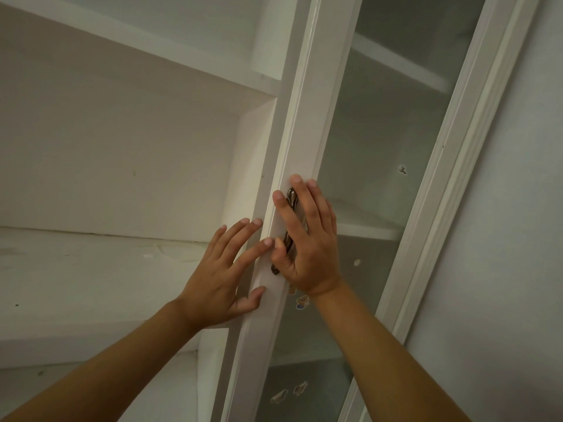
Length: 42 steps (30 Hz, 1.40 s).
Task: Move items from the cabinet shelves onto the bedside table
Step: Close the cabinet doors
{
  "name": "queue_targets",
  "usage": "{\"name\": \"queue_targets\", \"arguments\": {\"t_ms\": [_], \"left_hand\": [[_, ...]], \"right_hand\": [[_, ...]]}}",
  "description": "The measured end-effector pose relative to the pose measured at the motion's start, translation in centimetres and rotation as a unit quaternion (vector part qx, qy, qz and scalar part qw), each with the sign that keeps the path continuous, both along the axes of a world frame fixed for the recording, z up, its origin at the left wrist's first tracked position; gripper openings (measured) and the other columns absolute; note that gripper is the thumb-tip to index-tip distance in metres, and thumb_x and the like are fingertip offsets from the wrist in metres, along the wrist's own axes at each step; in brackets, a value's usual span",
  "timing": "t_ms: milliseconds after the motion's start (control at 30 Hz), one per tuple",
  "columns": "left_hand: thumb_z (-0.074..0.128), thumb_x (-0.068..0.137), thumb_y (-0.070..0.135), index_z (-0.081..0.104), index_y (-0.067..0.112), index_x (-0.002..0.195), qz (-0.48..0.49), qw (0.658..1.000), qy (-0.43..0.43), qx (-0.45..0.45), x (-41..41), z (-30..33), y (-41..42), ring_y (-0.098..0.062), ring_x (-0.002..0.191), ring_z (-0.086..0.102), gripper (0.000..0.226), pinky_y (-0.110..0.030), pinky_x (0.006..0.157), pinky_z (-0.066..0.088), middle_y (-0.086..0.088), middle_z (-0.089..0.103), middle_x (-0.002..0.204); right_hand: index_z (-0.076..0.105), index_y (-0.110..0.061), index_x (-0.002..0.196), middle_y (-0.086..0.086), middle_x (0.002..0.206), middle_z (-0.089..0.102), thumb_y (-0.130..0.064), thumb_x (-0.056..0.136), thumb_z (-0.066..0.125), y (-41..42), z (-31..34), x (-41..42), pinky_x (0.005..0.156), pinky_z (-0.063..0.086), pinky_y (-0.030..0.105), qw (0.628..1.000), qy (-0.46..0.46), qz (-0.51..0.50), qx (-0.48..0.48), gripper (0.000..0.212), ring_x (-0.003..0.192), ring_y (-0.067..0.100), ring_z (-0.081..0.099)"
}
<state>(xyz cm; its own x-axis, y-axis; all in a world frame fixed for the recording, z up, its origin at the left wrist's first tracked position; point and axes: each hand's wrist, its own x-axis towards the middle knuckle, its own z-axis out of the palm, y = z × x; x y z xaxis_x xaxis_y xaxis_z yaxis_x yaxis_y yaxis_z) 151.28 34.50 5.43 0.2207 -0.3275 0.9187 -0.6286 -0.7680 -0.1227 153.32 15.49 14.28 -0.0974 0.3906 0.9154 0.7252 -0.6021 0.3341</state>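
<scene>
A white cabinet fills the view, tilted. Its glass-paned door (pixel 307 123) runs up the middle. My right hand (pixel 307 239) lies over the door's metal handle (pixel 292 202), fingers spread, thumb curled against the handle's lower part. My left hand (pixel 222 275) rests with spread fingers on the door's left edge, thumb against the frame just below. The open shelves (pixel 91 269) on the left show no items. The bedside table is out of view.
Behind the frosted glass (pixel 380 147) faint shelf boards show. Small stickers (pixel 302 301) cling to the glass near my right wrist and lower down. A white wall (pixel 518 239) borders the cabinet on the right.
</scene>
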Motion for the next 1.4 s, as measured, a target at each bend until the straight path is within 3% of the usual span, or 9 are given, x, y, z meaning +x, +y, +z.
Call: {"name": "queue_targets", "arguments": {"t_ms": [333, 500, 733, 1100, 1400], "left_hand": [[0.048, 0.105, 0.056, 0.019, 0.024, 0.166, 0.006, 1.0, 0.028, 0.004, -0.3, 0.3, 0.7, -0.03, 0.159, 0.025, 0.075, -0.058, 0.116, 0.044, -0.003, 0.015, 0.175], [0.047, 0.108, 0.05, 0.017, 0.024, 0.167, 0.003, 1.0, 0.024, 0.002, -0.6, 0.1, 0.4, -0.031, 0.16, 0.023, 0.071, -0.055, 0.118, 0.042, -0.005, 0.011, 0.176], [0.069, 0.095, 0.056, 0.027, 0.025, 0.163, -0.005, 0.999, 0.049, 0.023, 0.1, 0.7, 1.5, -0.034, 0.16, 0.021, 0.086, -0.056, 0.118, 0.041, -0.021, 0.01, 0.174], [0.062, 0.1, 0.052, 0.023, 0.029, 0.165, -0.055, 0.996, 0.075, -0.003, 0.3, 0.3, 1.2, -0.032, 0.162, 0.017, 0.079, -0.061, 0.115, 0.043, -0.011, 0.005, 0.176], [0.061, 0.102, 0.051, 0.021, 0.028, 0.166, -0.064, 0.995, 0.08, -0.006, 0.7, 0.0, 1.3, -0.029, 0.162, 0.015, 0.079, -0.051, 0.121, 0.039, -0.009, 0.002, 0.177]], "right_hand": [[0.049, -0.007, 0.154, 0.022, 0.166, 0.034, -0.025, 0.095, 0.06, 0.8, -0.1, 0.2, 0.122, 0.032, 0.06, 0.999, 0.039, -0.032, -0.01, 0.063, 0.159, 0.04, 0.023], [0.048, -0.007, 0.155, 0.022, 0.166, 0.034, -0.03, 0.097, 0.052, 0.9, -0.2, 0.5, 0.121, 0.031, 0.062, 0.999, 0.039, -0.032, -0.006, 0.062, 0.159, 0.04, 0.022], [0.044, -0.01, 0.155, 0.024, 0.165, 0.035, -0.039, 0.099, 0.048, 0.5, 0.0, 1.3, 0.118, 0.033, 0.063, 0.999, 0.011, -0.032, -0.023, 0.062, 0.158, 0.042, 0.025], [0.047, -0.01, 0.151, 0.024, 0.162, 0.038, -0.036, 0.097, 0.044, 1.3, -0.4, 2.3, 0.121, 0.031, 0.059, 1.0, -0.018, -0.02, 0.014, 0.06, 0.156, 0.042, 0.029], [0.049, -0.009, 0.149, 0.027, 0.159, 0.041, -0.035, 0.096, 0.044, 1.5, -0.3, 3.0, 0.116, 0.036, 0.061, 0.999, -0.037, -0.028, 0.013, 0.059, 0.153, 0.045, 0.033]]}}
